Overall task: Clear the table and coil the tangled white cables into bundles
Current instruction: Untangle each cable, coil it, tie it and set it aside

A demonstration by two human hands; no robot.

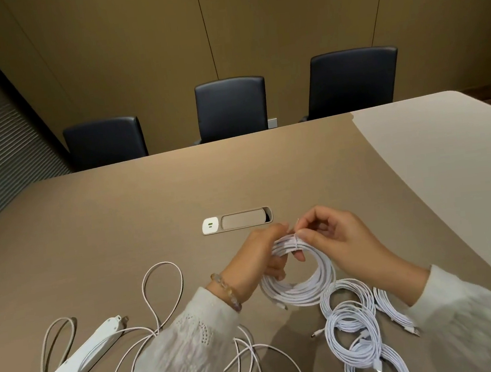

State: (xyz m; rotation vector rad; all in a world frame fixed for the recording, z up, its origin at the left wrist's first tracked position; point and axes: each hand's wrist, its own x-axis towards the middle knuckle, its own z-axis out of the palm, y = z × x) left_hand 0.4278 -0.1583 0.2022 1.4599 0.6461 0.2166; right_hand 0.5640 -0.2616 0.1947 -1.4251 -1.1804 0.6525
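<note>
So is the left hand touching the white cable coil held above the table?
Touching. The head view shows the left hand gripping the round white cable coil, fingers curled through its loops, opposite the right hand.

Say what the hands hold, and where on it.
Both hands, left and right, hold one coiled white cable at its top, where the wrap binds the loops.
</note>
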